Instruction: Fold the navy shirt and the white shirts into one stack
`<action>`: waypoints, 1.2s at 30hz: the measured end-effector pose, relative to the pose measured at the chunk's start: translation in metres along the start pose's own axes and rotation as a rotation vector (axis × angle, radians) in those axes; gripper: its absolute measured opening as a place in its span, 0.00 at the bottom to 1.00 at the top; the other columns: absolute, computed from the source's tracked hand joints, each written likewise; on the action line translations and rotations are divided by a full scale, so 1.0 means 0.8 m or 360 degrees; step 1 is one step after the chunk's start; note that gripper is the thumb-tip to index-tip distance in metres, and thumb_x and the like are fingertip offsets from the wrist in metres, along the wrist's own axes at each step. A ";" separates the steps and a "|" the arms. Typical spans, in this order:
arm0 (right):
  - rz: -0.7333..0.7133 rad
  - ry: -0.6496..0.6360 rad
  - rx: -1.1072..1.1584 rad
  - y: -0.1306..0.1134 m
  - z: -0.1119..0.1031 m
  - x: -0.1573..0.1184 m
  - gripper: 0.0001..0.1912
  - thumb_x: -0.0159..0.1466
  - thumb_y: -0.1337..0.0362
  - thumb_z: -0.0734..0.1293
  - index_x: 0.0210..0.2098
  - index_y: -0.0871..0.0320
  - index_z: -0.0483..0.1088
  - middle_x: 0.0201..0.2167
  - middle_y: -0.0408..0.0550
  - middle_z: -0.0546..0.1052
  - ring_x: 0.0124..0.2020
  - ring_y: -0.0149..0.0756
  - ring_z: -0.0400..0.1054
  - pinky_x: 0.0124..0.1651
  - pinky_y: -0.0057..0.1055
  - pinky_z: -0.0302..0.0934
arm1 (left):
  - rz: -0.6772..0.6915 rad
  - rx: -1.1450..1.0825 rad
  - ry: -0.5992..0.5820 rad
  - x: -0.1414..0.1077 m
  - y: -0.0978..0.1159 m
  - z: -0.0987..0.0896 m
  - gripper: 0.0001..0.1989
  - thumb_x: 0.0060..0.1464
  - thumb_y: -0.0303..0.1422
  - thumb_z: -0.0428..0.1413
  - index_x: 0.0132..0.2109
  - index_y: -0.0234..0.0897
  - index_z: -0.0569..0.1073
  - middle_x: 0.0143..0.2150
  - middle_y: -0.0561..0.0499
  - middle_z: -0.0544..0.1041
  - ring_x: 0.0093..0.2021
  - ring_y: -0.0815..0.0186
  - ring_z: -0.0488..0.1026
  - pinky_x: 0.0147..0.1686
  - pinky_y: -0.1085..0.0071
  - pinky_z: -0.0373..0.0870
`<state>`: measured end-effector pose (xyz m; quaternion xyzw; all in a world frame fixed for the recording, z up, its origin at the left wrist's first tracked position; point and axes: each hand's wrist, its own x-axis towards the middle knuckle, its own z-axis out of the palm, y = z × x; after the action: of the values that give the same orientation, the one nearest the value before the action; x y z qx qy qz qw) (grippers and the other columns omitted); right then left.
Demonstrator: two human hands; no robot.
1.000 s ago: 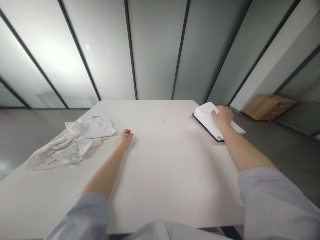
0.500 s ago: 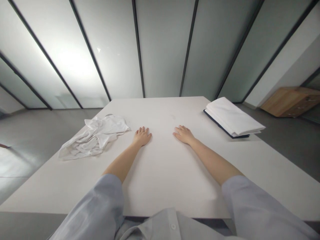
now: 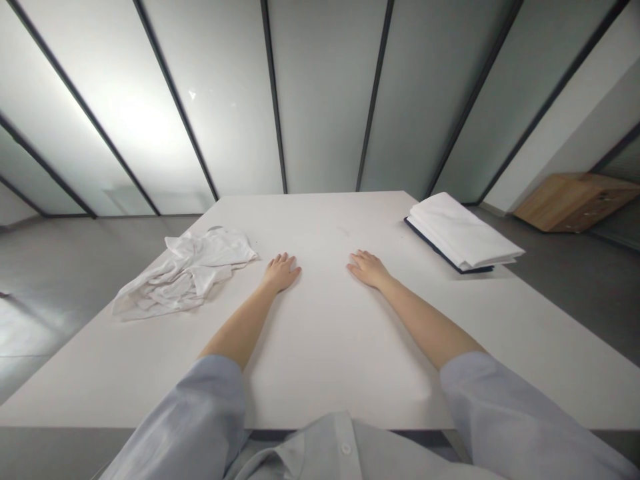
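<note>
My left hand (image 3: pixel 281 272) lies flat, palm down, on the white table (image 3: pixel 330 360), fingers apart and holding nothing. Just left of it, without contact, a crumpled white garment (image 3: pixel 200 267) is spread in loose folds. My right hand (image 3: pixel 369 269) also rests palm down on the tabletop with its fingers spread and nothing in them. Farther right sits a folded white cloth (image 3: pixel 463 230) in a thick stack, on top of a dark navy layer (image 3: pixel 440 252) that shows along its near left edge.
Frosted glass panels (image 3: pixel 320 100) with dark frames stand beyond the table's far edge. A wooden cabinet (image 3: pixel 555 200) is on the grey floor (image 3: pixel 555 273) at the right. The table's near edge runs close against my body.
The view has shifted very slightly, so the objects appear a little farther left. Both hands stay flat on the table, and the garment and folded cloth lie as before.
</note>
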<state>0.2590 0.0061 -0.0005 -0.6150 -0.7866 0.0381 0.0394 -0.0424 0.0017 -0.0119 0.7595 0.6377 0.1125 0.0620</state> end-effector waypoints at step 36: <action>-0.0045 0.0172 0.0040 0.003 0.013 0.007 0.24 0.68 0.52 0.58 0.58 0.55 0.67 0.65 0.57 0.63 0.65 0.51 0.55 0.63 0.46 0.52 | -0.0612 0.0225 0.0049 -0.017 -0.038 -0.050 0.29 0.58 0.48 0.46 0.60 0.35 0.66 0.64 0.35 0.66 0.64 0.45 0.61 0.62 0.41 0.50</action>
<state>0.2592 0.0117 -0.0107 -0.6044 -0.7915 0.0142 0.0900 -0.0833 -0.0082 0.0181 0.6244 0.7781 0.0651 0.0192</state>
